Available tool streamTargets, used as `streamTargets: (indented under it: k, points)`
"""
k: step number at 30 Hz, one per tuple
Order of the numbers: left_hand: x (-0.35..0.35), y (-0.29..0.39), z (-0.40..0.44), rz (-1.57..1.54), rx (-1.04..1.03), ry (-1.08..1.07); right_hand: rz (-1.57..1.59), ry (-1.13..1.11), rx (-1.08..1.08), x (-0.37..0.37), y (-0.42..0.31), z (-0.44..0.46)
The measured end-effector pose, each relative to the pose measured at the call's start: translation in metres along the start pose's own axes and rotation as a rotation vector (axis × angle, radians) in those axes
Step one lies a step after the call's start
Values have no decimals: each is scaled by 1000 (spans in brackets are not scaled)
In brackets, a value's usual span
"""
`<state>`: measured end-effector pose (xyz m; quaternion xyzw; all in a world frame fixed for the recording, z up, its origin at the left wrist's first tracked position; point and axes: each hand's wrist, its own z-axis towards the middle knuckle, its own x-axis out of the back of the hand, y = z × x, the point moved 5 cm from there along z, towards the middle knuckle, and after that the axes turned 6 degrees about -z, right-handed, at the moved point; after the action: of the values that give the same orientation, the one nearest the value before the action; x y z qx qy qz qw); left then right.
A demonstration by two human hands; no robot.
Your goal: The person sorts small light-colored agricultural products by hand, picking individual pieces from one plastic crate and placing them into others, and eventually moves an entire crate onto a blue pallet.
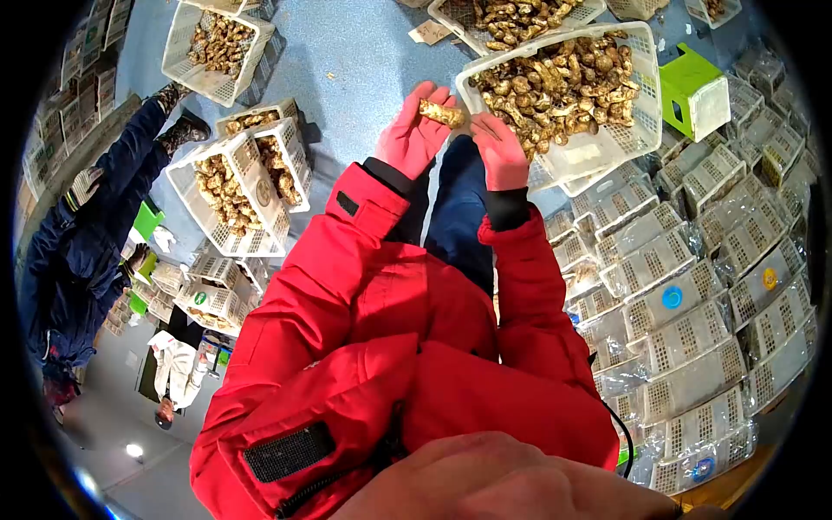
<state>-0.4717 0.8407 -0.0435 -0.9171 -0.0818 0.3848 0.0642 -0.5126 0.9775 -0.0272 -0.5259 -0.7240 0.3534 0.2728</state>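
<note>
My left hand [412, 137] is palm up, with a single brownish-yellow mushroom [441, 113] lying across its fingers and held there. To its right is my right hand [500, 154], its fingers stretched toward the mushroom but apart from it. I see nothing clearly held in that hand. Just beyond it stands a white plastic crate [648, 95], tilted in view and heaped with similar mushrooms [568, 87]. Both hands are above my legs, near the crate's left corner.
More mushroom crates [178, 43] stand on the blue floor [347, 43]. At right are a green-and-white stool [693, 91] and stacked, plastic-wrapped crates [667, 312]. One person in dark clothes [87, 243] is at left; another in a pale coat [176, 368] is farther off.
</note>
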Motion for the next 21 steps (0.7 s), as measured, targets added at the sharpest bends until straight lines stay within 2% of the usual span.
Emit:
streamTargets:
  k: [3, 5, 6, 9, 10, 14, 17, 18, 19, 21]
  points:
    - [8, -2, 0, 60, -22, 41, -84, 0, 159, 0, -15, -7]
    - [8, -4, -1, 69, -8, 39, 5, -2, -62, -5, -2, -7]
    - [5, -7, -1, 50, 9, 12, -327, 33, 163, -8, -17, -7]
    - [-3, -12, -3, 14, 62, -4, -430, 59, 91, -5, -8, -3]
    - [-2, -13, -3, 80, 68, -4, -170, 17, -71, -6, 12, 4]
    - [13, -14, 1, 167, 122, 57, -146, -13, -23, 2, 26, 10]
    - [24, -17, 2, 272, 160, 101, -232, -23, -48, 10, 19, 6]
    - [27, -17, 3, 336, 183, 118, -155, -58, -122, 10, 22, 6]
    - [28, -17, 2, 377, 177, 131, -245, -66, -98, 12, 20, 3]
    - [35, -16, 5, 459, 155, 148, -184, -116, -140, 11, 23, 0]
